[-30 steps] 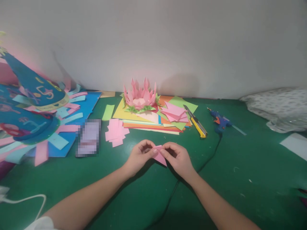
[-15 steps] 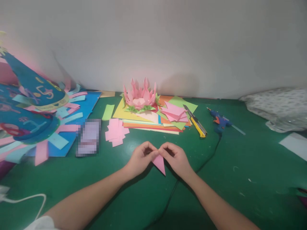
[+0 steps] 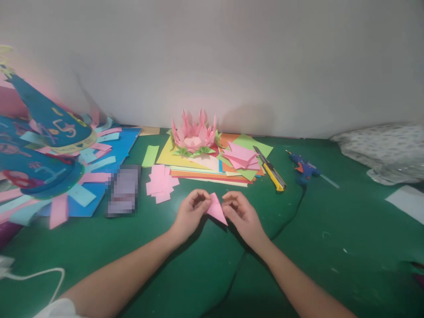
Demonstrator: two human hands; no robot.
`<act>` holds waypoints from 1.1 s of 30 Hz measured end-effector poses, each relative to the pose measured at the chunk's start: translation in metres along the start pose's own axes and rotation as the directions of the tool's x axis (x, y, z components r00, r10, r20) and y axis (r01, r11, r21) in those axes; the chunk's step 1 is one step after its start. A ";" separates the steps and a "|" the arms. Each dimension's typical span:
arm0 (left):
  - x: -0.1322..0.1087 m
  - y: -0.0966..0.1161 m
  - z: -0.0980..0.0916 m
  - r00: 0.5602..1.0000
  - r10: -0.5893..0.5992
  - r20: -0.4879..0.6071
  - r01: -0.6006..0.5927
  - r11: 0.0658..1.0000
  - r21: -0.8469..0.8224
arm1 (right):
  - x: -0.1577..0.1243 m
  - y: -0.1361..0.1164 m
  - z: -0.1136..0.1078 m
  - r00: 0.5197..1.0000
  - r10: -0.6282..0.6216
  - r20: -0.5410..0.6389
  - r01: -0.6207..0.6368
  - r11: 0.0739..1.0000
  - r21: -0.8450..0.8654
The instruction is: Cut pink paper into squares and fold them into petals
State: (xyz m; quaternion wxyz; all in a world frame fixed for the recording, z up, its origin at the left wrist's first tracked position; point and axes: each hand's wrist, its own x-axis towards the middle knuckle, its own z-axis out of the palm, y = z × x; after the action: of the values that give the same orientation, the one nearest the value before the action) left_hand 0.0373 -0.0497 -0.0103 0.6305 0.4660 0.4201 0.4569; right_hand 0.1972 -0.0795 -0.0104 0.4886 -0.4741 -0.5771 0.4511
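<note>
Pinching 1 folded pink paper piece in left hand, with right hand loosely curled just beside it, contact unclear.
Seen across green table: pink paper flower on stacked coloured sheets, pointed pink pieces to its right, then yellow cutter, then blue glue gun with black cord; to the left, pink slips, 1 phone with pixelated screen, blue decorated cone above pink and light-blue strips.

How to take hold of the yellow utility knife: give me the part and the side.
Best by the yellow handle, probably from the near side with the right hand: the utility knife lies slantwise, handle toward the person, slim dark blade end pointing away.
</note>
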 end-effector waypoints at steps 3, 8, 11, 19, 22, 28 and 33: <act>0.002 -0.001 -0.003 0.999 0.018 -0.037 -0.017 0.999 0.040 | -0.001 0.002 0.003 0.998 -0.064 0.014 0.064 0.997 -0.031; 0.002 0.000 -0.004 0.995 0.014 -0.094 -0.017 0.999 -0.027 | -0.001 0.002 0.004 0.995 -0.098 -0.028 0.091 0.977 -0.191; 0.001 0.000 -0.005 0.995 0.033 -0.096 -0.037 0.999 -0.030 | -0.001 0.001 0.004 0.992 -0.122 -0.036 0.110 0.966 -0.232; 0.003 -0.003 -0.007 0.989 0.046 -0.141 -0.046 0.999 0.002 | -0.002 -0.003 0.003 0.981 -0.191 -0.046 0.169 0.940 -0.296; 0.003 -0.002 -0.006 0.992 0.016 -0.125 -0.017 1.000 -0.004 | -0.002 -0.003 0.003 0.981 -0.187 -0.048 0.165 0.941 -0.297; 0.002 -0.001 -0.006 0.994 0.052 -0.093 -0.053 0.999 -0.010 | -0.002 -0.004 0.001 0.982 -0.191 -0.013 0.177 0.932 -0.315; 0.001 0.000 -0.005 0.991 0.112 -0.072 -0.109 0.993 0.047 | -0.001 -0.006 0.001 0.978 -0.211 0.003 0.200 0.921 -0.334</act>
State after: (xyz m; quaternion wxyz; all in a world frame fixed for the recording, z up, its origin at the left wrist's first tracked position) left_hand 0.0326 -0.0475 -0.0119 0.5779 0.4848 0.4265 0.4992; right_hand 0.1958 -0.0811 -0.0045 0.4556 -0.4942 -0.6831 0.2855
